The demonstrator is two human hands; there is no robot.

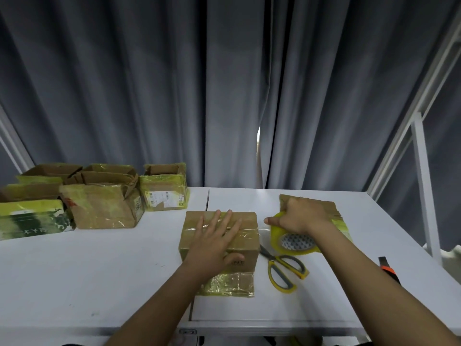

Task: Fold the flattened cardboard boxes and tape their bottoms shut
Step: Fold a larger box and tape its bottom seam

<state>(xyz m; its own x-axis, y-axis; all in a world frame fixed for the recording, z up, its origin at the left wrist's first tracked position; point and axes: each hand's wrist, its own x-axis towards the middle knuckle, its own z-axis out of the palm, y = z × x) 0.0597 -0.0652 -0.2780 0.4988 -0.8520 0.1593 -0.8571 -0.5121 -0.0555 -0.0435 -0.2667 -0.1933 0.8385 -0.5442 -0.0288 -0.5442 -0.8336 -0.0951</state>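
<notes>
Both forearms reach in from six o'clock. At table centre, the left hand point(216, 238) presses flat on the cardboard box point(219, 236); light, stiff, best held by its top. At three o'clock, the right hand point(301, 216) grips the tape roll point(294, 242), film stretched taut, sticky.

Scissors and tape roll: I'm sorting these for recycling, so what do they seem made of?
Scissors: handles look like yellow plastic with grey, perhaps rubbery, inner grips; blades look dull grey metal. Tape roll: glossy, translucent yellowish film, likely plastic; its core's material is unclear.
</notes>
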